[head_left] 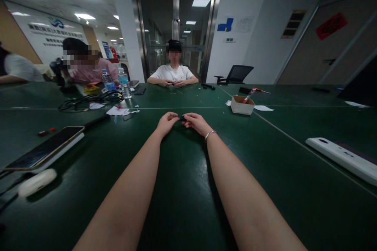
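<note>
Both my arms reach forward over a dark green table. My left hand and my right hand meet at the fingertips, pinching a small black object between them, just above the tabletop. A silver bracelet circles my right wrist. What the small black object is cannot be made out.
A phone on a white case and a white oval device lie at left. A small cardboard box with a red-handled tool sits right of centre, a white power strip far right. Cables, bottles, other seated people across the table.
</note>
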A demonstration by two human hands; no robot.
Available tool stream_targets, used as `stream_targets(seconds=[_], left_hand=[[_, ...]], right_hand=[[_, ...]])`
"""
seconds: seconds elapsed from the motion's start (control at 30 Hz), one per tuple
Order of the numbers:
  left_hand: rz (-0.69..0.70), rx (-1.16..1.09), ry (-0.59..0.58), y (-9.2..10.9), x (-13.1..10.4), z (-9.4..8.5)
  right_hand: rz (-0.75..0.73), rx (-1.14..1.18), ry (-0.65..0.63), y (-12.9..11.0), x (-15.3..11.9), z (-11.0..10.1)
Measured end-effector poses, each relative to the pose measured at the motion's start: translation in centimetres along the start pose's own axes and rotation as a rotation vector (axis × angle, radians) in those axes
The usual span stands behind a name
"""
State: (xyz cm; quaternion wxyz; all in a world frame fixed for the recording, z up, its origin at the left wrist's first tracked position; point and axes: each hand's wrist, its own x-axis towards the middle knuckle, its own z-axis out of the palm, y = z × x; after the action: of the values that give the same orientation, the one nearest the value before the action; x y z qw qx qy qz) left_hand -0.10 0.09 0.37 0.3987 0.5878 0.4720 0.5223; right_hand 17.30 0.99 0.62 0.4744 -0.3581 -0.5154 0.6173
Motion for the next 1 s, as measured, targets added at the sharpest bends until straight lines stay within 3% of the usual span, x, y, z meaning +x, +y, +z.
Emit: stream_targets(seconds=[0.33, 0.5, 0.83, 1.0], left_hand=[[0.001, 0.029, -0.029, -0.22, -0.05, -0.08], [0.067, 0.07, -0.031, -0.24, -0.13, -0.2], [-0.007, 0.06, -0.056, 0.07, -0.16, -0.23], [0.054, 0.053, -0.033, -0.28, 0.03, -0.12]], right_hand=[[0.004, -0.012, -0.01, -0.06, 0.02, -0.03], [0.0, -0.003, -0.017, -0.09, -0.06, 0.01], [0.008, -0.001, -0.022, -0.09, -0.02, -0.06], [0.001, -0.007, -0.019, -0.01, 0.03, -0.05]])
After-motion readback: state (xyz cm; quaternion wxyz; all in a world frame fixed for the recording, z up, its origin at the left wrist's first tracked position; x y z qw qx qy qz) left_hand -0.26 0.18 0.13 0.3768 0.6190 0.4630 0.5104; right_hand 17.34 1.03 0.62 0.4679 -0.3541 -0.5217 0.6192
